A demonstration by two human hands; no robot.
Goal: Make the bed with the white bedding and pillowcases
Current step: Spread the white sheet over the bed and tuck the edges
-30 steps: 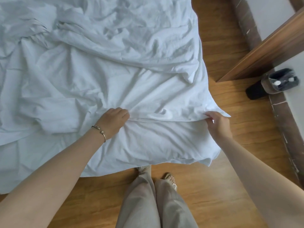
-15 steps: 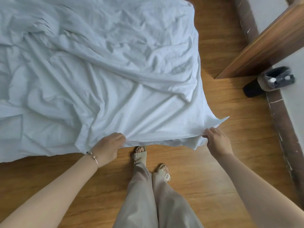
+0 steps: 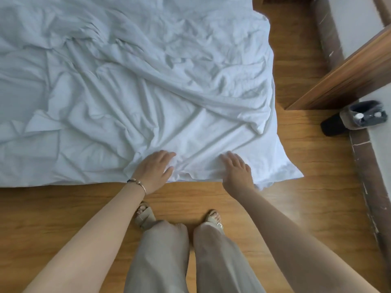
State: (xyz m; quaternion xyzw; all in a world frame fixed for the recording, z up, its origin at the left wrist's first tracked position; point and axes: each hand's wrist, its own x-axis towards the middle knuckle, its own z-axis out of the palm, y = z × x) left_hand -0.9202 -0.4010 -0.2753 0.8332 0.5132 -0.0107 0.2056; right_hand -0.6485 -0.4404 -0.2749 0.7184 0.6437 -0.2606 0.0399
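Head view: the left hand (image 3: 155,169) and right hand (image 3: 237,171) lie with fingers spread flat on the near edge of the sheet (image 3: 148,92), pinching nothing. The sheet covers the bed to its foot, one corner (image 3: 294,174) hanging past it over the floor (image 3: 306,187). It looks badly creased; smoothing, tucking and pillowcases seem left.
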